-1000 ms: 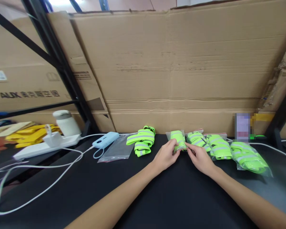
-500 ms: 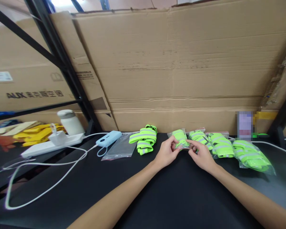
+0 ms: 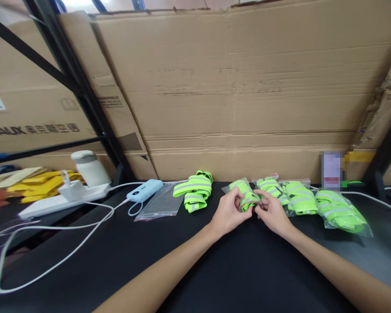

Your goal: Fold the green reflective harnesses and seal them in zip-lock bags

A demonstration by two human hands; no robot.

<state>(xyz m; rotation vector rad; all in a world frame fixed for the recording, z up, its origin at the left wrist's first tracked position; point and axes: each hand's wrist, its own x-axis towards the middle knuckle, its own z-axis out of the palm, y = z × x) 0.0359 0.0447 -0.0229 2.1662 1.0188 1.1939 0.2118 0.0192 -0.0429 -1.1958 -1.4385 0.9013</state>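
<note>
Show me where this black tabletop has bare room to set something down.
The broadest bare patch of the black tabletop lies between the left forearm and right forearm. Another lies between the white cable and left forearm. It's crowded along the cardboard: blue power bank, flat clear plastic, loose neon strap, filled bag in left hand, three bagged straps.

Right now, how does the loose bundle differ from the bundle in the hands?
Wrapping: the loose bundle is bare; the held bundle is in a clear bag.
Contact: the loose bundle lies untouched on the black table; the left hand and right hand hold the held bundle's bag.
View: the loose bundle shows unobstructed; the hands partly cover the held bundle.
Shared: both are bright yellow-green.
</note>
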